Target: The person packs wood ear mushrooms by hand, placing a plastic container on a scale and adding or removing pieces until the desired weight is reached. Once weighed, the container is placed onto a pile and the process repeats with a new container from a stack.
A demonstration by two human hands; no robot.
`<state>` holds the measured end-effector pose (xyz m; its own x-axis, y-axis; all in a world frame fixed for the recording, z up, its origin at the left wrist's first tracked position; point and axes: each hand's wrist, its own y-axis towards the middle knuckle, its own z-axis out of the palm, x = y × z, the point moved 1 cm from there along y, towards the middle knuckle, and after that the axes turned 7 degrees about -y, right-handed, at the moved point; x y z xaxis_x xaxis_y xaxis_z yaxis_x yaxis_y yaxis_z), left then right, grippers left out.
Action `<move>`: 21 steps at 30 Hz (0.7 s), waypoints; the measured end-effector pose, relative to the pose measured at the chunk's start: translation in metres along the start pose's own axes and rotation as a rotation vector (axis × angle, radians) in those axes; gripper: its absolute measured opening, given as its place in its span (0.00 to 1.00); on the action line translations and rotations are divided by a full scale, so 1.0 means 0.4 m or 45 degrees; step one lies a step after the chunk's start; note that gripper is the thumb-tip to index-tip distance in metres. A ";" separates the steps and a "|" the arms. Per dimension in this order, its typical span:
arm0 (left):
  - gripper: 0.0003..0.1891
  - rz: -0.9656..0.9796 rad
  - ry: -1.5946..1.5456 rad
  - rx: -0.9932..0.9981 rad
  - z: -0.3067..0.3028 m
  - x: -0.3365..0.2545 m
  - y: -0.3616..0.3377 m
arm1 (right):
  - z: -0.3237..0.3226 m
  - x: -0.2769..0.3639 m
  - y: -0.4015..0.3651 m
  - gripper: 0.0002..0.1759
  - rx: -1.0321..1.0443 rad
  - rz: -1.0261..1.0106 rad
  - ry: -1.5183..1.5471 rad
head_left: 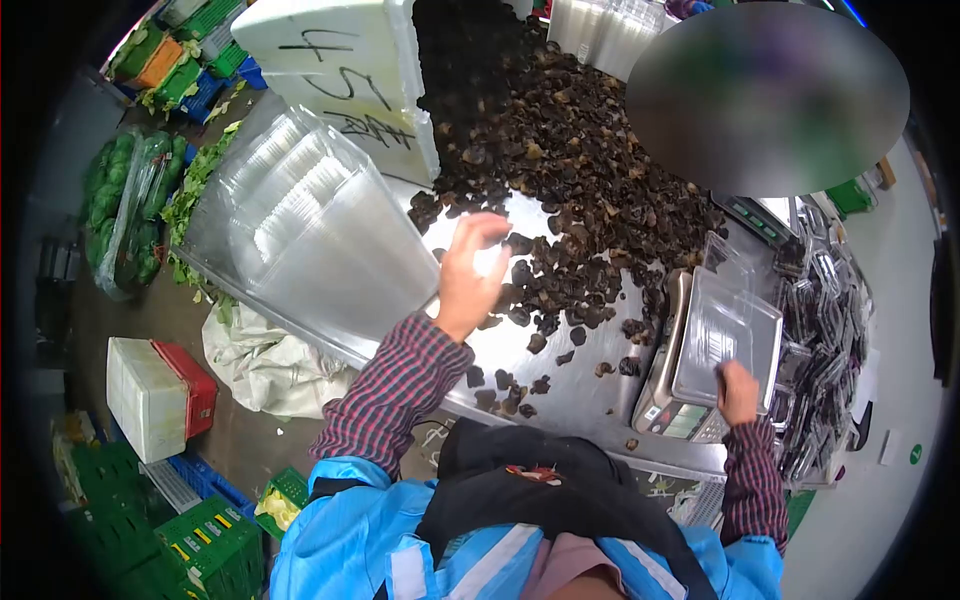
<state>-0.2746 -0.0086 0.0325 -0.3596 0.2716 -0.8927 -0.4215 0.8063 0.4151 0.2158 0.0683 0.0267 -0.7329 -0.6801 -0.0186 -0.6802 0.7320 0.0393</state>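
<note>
My left hand (472,275) is over the metal table (590,380), its fingers curved and apart, with nothing seen between them. Dark, wrinkled pieces like dried fungus (590,170) form a large heap beyond it, and loose ones lie scattered around it. At the right, a clear plastic tray (722,335) rests on a weighing scale (655,405). My right hand (738,392) is at the tray's near edge, fingers curled against it. The tray looks empty. Stacked clear containers (310,210) in a plastic bag stand left of my left hand.
A white foam box (330,70) with black writing stands at the back left. Packed clear boxes (825,340) pile up at the right, near a second scale (755,215). Green crates (215,545), a white-and-red box (150,395) and a white sack (270,365) are on the floor.
</note>
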 end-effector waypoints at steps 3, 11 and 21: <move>0.17 -0.124 0.032 0.084 0.056 0.068 -0.013 | -0.069 0.038 -0.017 0.19 0.259 -0.026 0.128; 0.20 -0.429 -0.081 0.076 0.049 0.192 -0.067 | -0.192 0.165 0.566 0.28 0.025 -0.232 0.244; 0.19 -0.676 -0.262 -0.056 -0.017 0.259 -0.141 | 0.020 0.811 1.581 0.22 0.177 -0.621 0.029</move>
<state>-0.2936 -0.0294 -0.0820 0.0789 -0.0648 -0.9948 -0.5362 0.8385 -0.0971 -0.4522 0.3111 0.0375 -0.3303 -0.9436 0.0203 -0.9396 0.3267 -0.1016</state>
